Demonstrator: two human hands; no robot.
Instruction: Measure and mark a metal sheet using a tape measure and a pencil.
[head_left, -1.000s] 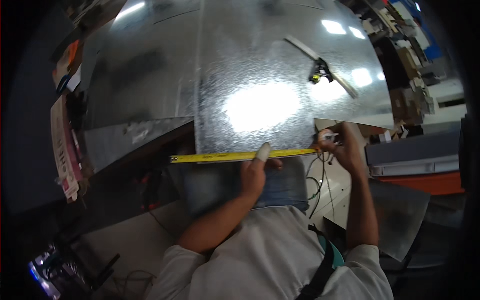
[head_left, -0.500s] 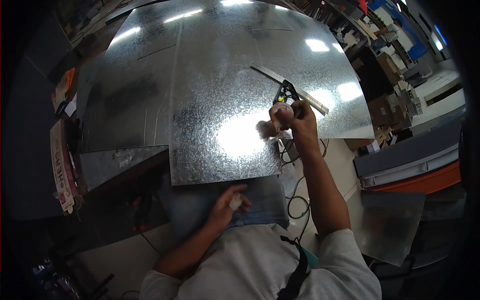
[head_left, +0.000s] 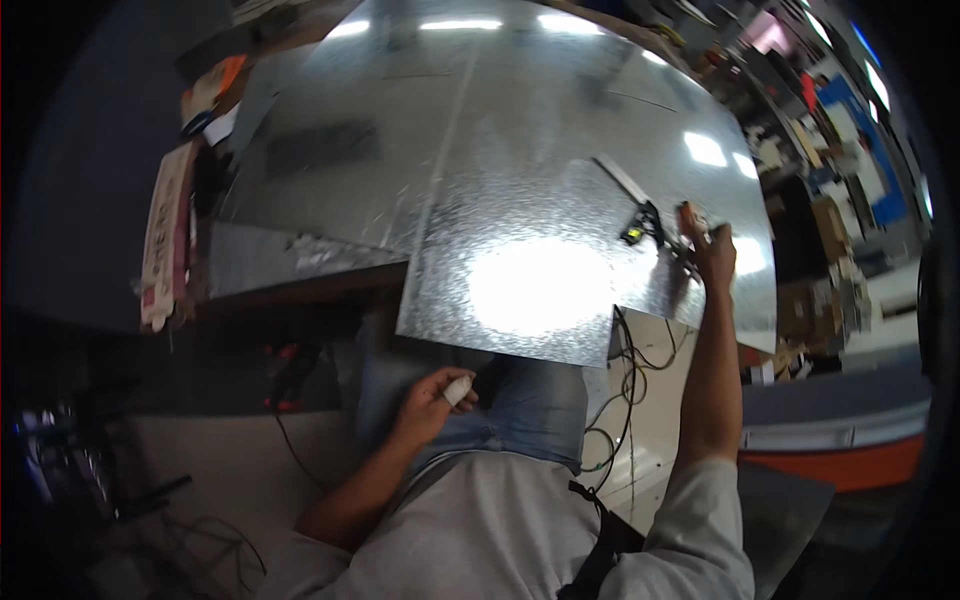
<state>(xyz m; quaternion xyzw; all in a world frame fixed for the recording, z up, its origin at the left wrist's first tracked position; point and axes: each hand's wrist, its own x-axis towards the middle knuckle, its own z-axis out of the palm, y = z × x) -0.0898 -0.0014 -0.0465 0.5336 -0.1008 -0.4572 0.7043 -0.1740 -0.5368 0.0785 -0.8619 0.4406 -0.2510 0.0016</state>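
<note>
Right hand [head_left: 706, 236] is at the tape [head_left: 688, 216] over the sheet [head_left: 540, 200], beside the square [head_left: 648, 220], grip too blurred to tell; left hand [head_left: 437, 402] curls loosely, seemingly empty, likely since one suffices

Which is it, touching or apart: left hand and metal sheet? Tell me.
Apart: the head view shows a dark gap between the left hand and the metal sheet.

Left hand [head_left: 432, 402] low, right hand [head_left: 716, 256] forward

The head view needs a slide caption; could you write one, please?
Right hand at an orange tape measure, beside a black-headed metal square on shiny grey sheet metal.
</note>
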